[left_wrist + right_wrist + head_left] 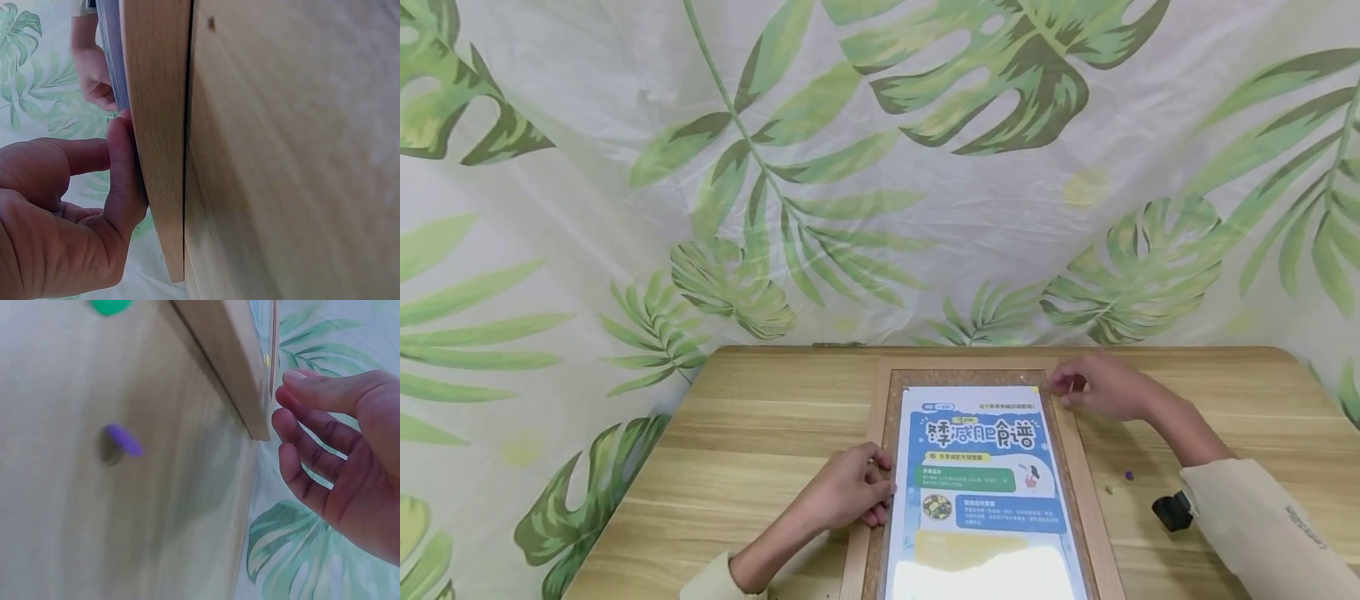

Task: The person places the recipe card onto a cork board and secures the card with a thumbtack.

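Left hand (853,487) at left edge of poster (955,467), pinching or not, can't tell; right hand (1108,388), fingers parted, beside far-right yellow pin (1035,389).

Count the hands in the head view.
2: the left hand at the left side of the framed board, and the right hand near its far right corner.

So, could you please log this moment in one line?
left hand: touching frame, left side | right hand: beside top-right corner | poster: on corkboard | purple tack: on table
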`<state>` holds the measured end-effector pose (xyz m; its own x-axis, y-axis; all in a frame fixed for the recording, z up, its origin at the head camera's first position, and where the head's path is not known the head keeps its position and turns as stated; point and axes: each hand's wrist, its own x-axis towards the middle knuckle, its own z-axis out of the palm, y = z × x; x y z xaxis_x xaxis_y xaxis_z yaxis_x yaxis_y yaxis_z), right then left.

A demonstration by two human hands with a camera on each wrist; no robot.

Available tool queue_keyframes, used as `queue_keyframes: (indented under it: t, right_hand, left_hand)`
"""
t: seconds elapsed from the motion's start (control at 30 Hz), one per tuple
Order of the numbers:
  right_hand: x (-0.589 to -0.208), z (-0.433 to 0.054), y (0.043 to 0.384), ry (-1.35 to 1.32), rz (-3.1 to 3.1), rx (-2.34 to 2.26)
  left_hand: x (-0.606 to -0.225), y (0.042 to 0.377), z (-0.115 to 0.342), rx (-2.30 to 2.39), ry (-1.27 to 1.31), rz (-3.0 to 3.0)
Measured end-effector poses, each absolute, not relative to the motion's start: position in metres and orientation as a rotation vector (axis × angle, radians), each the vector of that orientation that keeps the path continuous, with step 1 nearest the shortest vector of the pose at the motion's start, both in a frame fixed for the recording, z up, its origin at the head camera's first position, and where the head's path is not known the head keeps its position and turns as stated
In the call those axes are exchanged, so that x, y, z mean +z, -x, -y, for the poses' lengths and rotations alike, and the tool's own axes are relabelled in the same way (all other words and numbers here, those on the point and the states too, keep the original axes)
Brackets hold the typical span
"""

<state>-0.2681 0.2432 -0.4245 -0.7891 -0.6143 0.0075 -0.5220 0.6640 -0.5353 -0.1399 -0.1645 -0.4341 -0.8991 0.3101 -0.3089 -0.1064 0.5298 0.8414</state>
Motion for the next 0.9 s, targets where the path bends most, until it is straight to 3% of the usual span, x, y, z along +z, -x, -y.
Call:
queue_keyframes:
  t: [0.9]
  right_hand:
    - [-0.441, -0.294, 0.200, 0.704, -2.771, -0.814]
  left_hand:
    - [-0.434, 0.140, 0.165, 1.326, -0.182, -2.347]
